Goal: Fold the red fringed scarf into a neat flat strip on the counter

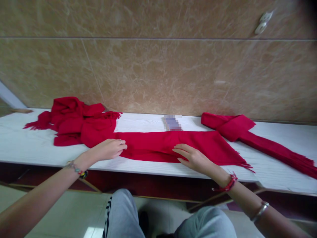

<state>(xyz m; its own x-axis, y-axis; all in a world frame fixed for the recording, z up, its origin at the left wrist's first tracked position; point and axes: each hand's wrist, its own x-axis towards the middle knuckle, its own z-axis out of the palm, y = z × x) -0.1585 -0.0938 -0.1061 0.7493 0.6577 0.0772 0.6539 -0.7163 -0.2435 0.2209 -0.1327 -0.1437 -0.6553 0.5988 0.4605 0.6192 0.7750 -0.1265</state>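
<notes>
A red fringed scarf (151,145) lies spread lengthwise along a white tabletop (148,167), its fringed end to the right. At its left it runs into a crumpled red heap of the same cloth (71,122). My left hand (112,148), with a ring on one finger, is closed with bent fingers on the scarf near that heap. On the middle of the scarf rests my right hand (192,157), its fingers stretched out over the cloth and apart. Another red scarf (237,129), folded over itself, lies at the right, its fringe toward the right edge.
Behind the tabletop rises a brown marble-patterned wall (148,72) with a white fixture (264,23) high on the right. A blurred-out flat object (172,123) lies between scarf and wall. Below are dark open compartments (158,185) and my knees (123,211).
</notes>
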